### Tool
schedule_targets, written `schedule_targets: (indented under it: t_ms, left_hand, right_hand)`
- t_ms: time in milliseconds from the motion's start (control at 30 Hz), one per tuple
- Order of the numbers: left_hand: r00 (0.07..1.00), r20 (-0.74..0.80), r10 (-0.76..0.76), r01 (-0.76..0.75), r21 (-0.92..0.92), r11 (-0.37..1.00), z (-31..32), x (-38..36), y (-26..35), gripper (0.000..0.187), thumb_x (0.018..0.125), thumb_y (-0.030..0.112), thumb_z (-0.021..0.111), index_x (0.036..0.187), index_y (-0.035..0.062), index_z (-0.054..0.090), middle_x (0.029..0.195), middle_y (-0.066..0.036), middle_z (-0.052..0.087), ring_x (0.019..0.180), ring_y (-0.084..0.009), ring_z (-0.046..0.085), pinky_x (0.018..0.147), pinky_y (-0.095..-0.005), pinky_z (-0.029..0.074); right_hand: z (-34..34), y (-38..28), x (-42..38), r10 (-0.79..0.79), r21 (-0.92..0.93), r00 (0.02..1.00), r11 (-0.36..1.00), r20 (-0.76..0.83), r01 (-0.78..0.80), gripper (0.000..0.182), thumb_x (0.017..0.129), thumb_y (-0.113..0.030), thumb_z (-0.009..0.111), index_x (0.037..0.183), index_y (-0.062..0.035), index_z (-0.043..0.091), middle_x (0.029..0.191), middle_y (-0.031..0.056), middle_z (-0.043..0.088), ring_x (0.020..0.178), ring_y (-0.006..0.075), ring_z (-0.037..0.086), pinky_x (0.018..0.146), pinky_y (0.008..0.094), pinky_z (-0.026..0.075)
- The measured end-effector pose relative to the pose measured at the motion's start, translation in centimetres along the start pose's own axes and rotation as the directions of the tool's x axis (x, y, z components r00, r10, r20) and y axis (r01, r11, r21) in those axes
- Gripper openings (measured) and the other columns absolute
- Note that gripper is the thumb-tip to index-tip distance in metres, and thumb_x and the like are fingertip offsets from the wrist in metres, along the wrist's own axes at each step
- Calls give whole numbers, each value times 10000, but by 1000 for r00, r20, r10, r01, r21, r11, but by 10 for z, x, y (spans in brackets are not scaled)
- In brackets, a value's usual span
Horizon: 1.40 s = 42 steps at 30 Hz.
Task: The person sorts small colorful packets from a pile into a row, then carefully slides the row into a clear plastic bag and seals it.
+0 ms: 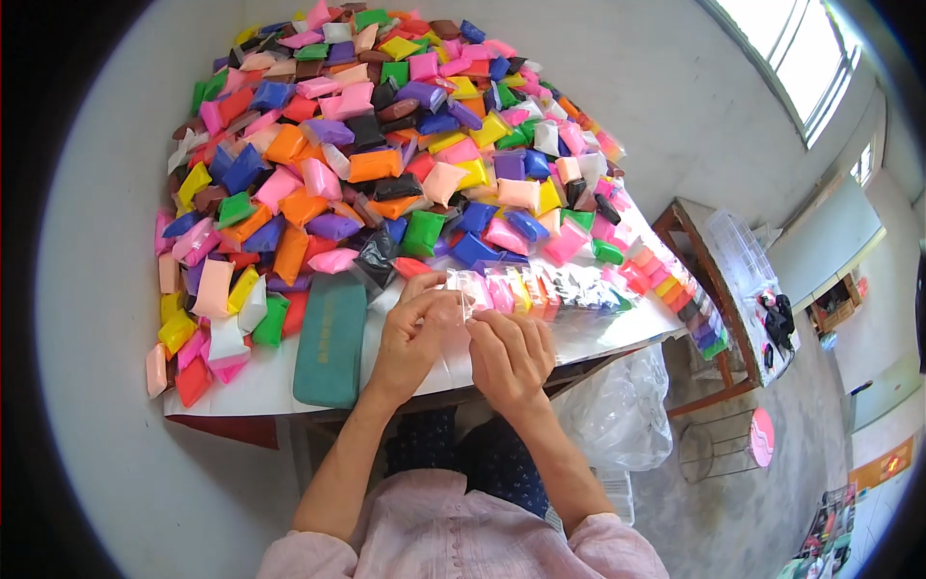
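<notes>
A long clear plastic bag point(577, 287) holding a row of small coloured packets lies near the table's front edge. At its left end, my left hand point(415, 328) pinches the clear film. My right hand point(509, 355) has its fingers curled on the same end, just to the right. The fingertips of both hands are close together. A green oblong case point(330, 343) lies to the left of my left hand. Behind the hands rises a large heap of soft packets point(376, 164) in many colours.
The white-topped table point(434, 378) ends just in front of my body. Another filled clear bag point(680, 294) lies at its right end. A clear plastic sack point(622, 405) hangs below on the right, near a round stool point(760, 437). Further right stands a wooden table point(709, 398).
</notes>
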<state>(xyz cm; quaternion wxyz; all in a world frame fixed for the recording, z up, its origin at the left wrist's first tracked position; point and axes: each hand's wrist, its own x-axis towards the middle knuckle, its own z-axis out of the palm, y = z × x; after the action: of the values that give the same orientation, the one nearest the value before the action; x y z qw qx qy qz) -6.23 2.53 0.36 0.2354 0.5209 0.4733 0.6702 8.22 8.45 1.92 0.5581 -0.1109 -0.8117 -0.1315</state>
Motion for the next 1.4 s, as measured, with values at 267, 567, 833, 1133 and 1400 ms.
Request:
schedule_targets:
  t_ms: [267,567,833,1133,1400]
  left_hand:
    - [986,-57,-156,149,-104,983,8,2,11,188,929,177,681,1001,22,759,1220,-117,574,1023,-122,568,804,-246,450]
    - [970,-146,-193,170,-154,973,14,5,12,141,913,122,662,892,25,762,1171,-105,595,1001,-121,578,807,-252,454]
    - [961,-138,-239,199,-254,947,13,1,11,319,964,146,590,1264,41,614,1156,-24,602,668,-5,447,555,-173,352]
    - [983,-127,-131,133,3,991,10,-5,11,546,882,17,634,1408,20,488,1225,-44,583,763,-50,481,635,-185,418]
    - [979,-172,-108,131,125,984,14,-12,28,622,810,-30,675,1401,40,496,1314,-61,558,873,-86,516,698,-212,464]
  right_hand:
    - [1,1,-7,-10,30,999,1000,38,9,236,783,-23,694,1016,3,666,1016,105,686,865,248,668,780,360,521]
    - [-23,18,-7,42,-112,994,993,106,-30,260,794,-60,711,1047,-21,667,1167,119,672,1027,279,638,907,442,483]
    - [-30,32,-23,4,-62,988,998,151,6,317,786,-12,698,1092,-17,616,1107,114,680,963,280,646,859,433,499]
    - [-27,32,-21,489,383,872,805,7,-454,61,940,17,583,999,6,591,1014,152,702,932,220,668,838,318,506]
    - [-27,34,-12,690,483,717,596,102,-642,98,935,13,588,1028,15,619,972,105,694,844,174,635,773,300,496]
